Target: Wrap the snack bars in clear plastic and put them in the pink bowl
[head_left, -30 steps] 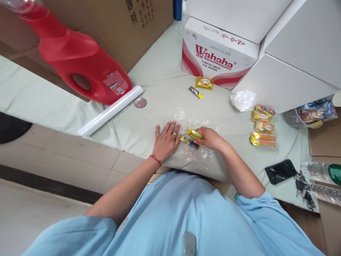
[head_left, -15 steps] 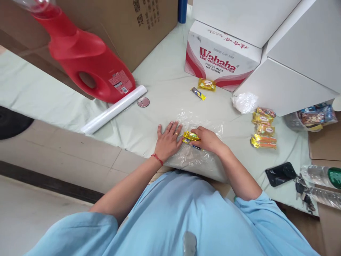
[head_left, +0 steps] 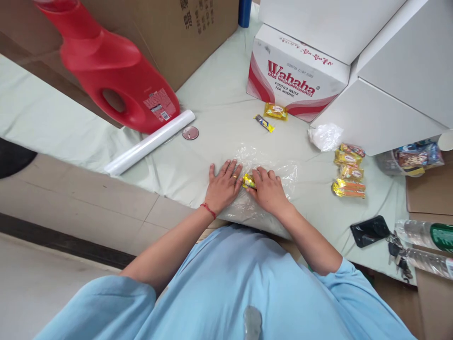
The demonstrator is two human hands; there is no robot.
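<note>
My left hand (head_left: 223,186) lies flat with fingers spread, at the left edge of a sheet of clear plastic film (head_left: 244,208). Under the curled fingers of my right hand (head_left: 269,192) is a yellow-wrapped candy (head_left: 248,181). Only its left end shows, close to my left fingertips; the rest is covered by the hand. The film is spread, wrinkled, on the pale cloth near the front edge. Beyond the hands lie a small blue-and-yellow candy (head_left: 264,123) and a yellow packet (head_left: 276,111).
A roll of film (head_left: 152,143) and a round tin-like disc (head_left: 190,133) lie left, beside a red jug (head_left: 120,80). At right are crumpled plastic (head_left: 325,137), a column of wrapped snacks (head_left: 350,172), a phone (head_left: 370,231), keys (head_left: 398,255) and bottles (head_left: 430,262). A Wahaha box (head_left: 295,75) stands behind.
My right hand has slid slightly left and its fingers now cover more of the yellow-wrapped candy. The blue wrapper below it is no longer visible. My left hand has stayed in place.
</note>
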